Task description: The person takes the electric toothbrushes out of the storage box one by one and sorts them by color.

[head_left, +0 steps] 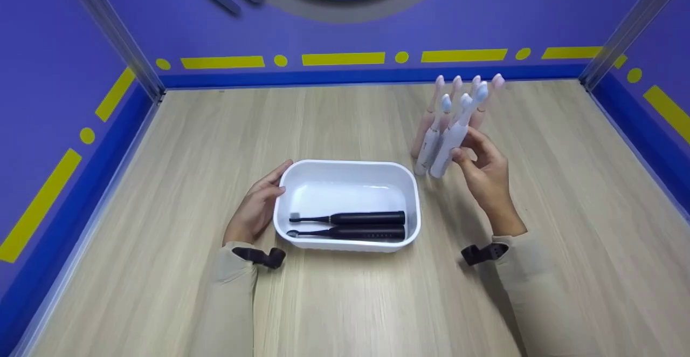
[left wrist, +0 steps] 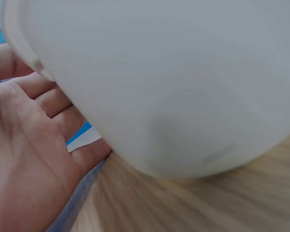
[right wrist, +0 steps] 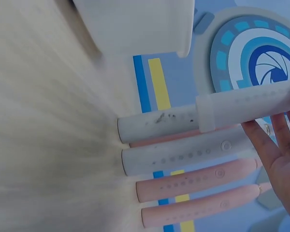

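Note:
My left hand (head_left: 256, 211) holds the left side of a white plastic box (head_left: 347, 246). Its thumb touches the rim and the fingers lie around the outer wall. Two black electric toothbrushes (head_left: 372, 218) lie side by side in the box. To the right, my right hand (head_left: 488, 176) pinches a white electric toothbrush (head_left: 452, 144) by its handle, upright and slightly tilted. Its base is raised off the table in the right wrist view. White electric toothbrushes (head_left: 428, 149) and several pink electric toothbrushes (head_left: 423, 130) stand close beside and behind it, partly hidden.
Everything is on a light wood-grain table (head_left: 345, 303). Blue-purple panels (head_left: 345, 39) with yellow markings enclose the back and both sides. The group of standing toothbrushes is right behind the box's right corner.

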`<move>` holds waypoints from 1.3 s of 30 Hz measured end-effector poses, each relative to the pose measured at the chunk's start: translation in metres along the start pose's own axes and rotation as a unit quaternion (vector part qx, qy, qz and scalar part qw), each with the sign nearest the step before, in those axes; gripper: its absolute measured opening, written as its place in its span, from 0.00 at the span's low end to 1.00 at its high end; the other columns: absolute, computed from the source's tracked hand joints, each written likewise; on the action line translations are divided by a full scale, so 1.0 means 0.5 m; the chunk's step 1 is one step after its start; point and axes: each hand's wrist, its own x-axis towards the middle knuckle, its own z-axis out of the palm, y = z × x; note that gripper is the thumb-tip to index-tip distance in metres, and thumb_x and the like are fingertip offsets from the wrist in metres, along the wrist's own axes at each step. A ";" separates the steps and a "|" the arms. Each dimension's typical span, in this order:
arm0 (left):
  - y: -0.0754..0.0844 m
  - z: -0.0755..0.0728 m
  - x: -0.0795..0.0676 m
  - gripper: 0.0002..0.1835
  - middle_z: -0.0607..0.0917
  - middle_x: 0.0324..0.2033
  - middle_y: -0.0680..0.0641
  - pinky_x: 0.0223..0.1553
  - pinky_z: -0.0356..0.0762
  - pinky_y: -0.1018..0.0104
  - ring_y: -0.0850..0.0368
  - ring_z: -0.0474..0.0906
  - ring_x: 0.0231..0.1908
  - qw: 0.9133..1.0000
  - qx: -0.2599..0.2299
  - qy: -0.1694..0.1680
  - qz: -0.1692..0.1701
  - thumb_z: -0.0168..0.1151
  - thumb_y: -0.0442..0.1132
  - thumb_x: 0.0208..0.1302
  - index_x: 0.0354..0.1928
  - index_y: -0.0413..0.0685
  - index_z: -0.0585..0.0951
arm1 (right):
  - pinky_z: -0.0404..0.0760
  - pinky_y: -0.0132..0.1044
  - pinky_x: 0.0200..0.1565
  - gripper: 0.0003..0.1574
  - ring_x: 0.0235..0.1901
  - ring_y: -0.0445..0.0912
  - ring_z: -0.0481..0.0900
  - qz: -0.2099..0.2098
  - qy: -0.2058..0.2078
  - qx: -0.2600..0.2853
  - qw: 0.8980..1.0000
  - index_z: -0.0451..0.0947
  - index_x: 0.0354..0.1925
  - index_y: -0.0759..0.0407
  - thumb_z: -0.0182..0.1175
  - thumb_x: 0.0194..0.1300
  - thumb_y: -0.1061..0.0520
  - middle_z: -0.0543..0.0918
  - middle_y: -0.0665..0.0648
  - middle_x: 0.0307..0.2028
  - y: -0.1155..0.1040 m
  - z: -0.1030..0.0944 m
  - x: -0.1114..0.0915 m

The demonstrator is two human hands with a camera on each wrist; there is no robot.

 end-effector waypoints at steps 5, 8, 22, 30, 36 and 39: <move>-0.001 -0.001 0.002 0.35 0.50 0.75 0.42 0.75 0.40 0.58 0.51 0.42 0.75 1.000 0.004 -0.005 0.000 0.40 0.25 0.62 0.73 0.36 0.52 | 0.83 0.30 0.45 0.25 0.45 0.43 0.78 0.008 0.015 0.006 1.000 0.71 0.57 0.75 0.58 0.61 0.71 0.81 0.53 0.42 -0.001 -0.012 0.001; -0.001 0.000 0.004 0.34 0.49 0.75 0.41 0.75 0.39 0.58 0.51 0.41 0.75 1.000 0.004 -0.009 0.002 0.39 0.24 0.62 0.73 0.34 0.51 | 0.83 0.30 0.45 0.25 0.46 0.44 0.78 0.016 0.019 -0.001 1.000 0.71 0.57 0.74 0.58 0.61 0.72 0.81 0.53 0.42 -0.003 -0.020 0.002; 0.002 0.000 0.005 0.35 0.49 0.75 0.42 0.75 0.40 0.59 0.52 0.42 0.75 1.000 0.007 -0.006 -0.006 0.41 0.26 0.63 0.74 0.37 0.52 | 0.82 0.28 0.45 0.25 0.46 0.43 0.77 0.045 0.037 -0.012 0.998 0.71 0.58 0.73 0.59 0.61 0.70 0.80 0.53 0.42 0.025 -0.045 0.004; 0.004 0.001 0.003 0.34 0.50 0.75 0.42 0.75 0.38 0.60 0.53 0.41 0.75 1.000 0.014 0.003 -0.007 0.40 0.25 0.63 0.73 0.36 0.52 | 0.82 0.27 0.46 0.25 0.48 0.44 0.77 0.081 0.046 -0.038 0.995 0.70 0.59 0.73 0.58 0.63 0.69 0.80 0.50 0.43 0.038 -0.052 0.004; 0.003 0.003 0.001 0.35 0.50 0.75 0.44 0.75 0.38 0.61 0.55 0.41 0.75 1.000 0.012 0.010 -0.009 0.41 0.26 0.63 0.74 0.37 0.52 | 0.81 0.26 0.46 0.25 0.50 0.42 0.77 0.110 0.047 -0.071 0.990 0.70 0.59 0.71 0.58 0.64 0.66 0.79 0.49 0.44 0.046 -0.057 0.002; 0.001 0.003 0.001 0.35 0.50 0.76 0.44 0.75 0.38 0.61 0.55 0.41 0.75 1.000 0.010 0.007 -0.009 0.41 0.26 0.63 0.74 0.37 0.52 | 0.80 0.26 0.48 0.26 0.51 0.42 0.76 0.122 0.041 -0.074 0.989 0.70 0.60 0.70 0.58 0.64 0.65 0.79 0.49 0.45 0.050 -0.059 0.001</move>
